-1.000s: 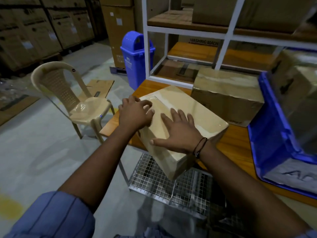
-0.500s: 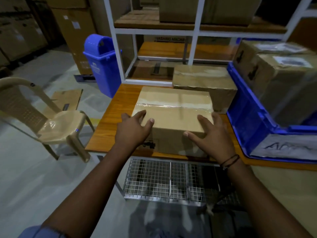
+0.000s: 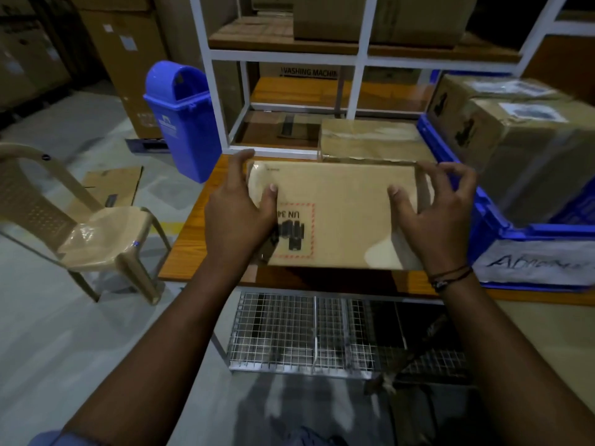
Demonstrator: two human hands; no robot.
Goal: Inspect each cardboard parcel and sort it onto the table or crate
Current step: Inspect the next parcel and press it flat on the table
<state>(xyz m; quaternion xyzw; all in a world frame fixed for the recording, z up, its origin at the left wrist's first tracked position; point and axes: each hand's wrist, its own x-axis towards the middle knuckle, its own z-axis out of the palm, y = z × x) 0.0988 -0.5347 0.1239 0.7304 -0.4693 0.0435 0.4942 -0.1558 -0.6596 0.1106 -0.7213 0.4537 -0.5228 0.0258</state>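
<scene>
Dim warehouse; orange worktop (image 3: 193,249) lying under the fingers (image 3: 240,165). I am holding the parcel (image 3: 341,220) between left hand (image 3: 238,214) and right hand (image 3: 431,220), fingers curled round its short edges. Am judging it stiff, light, glossy and slippery; gripping edges seems best.

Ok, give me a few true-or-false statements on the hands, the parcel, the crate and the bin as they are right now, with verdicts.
1. The left hand and right hand grip the parcel at opposite ends. True.
2. The parcel face turned to the camera carries a red-bordered label. True.
3. The blue crate is empty. False: cardboard boxes stand in it.
4. The blue bin stands on the table. False: it stands on the floor, left of the table.
5. A second parcel lies on the table behind the held one. True.
</scene>
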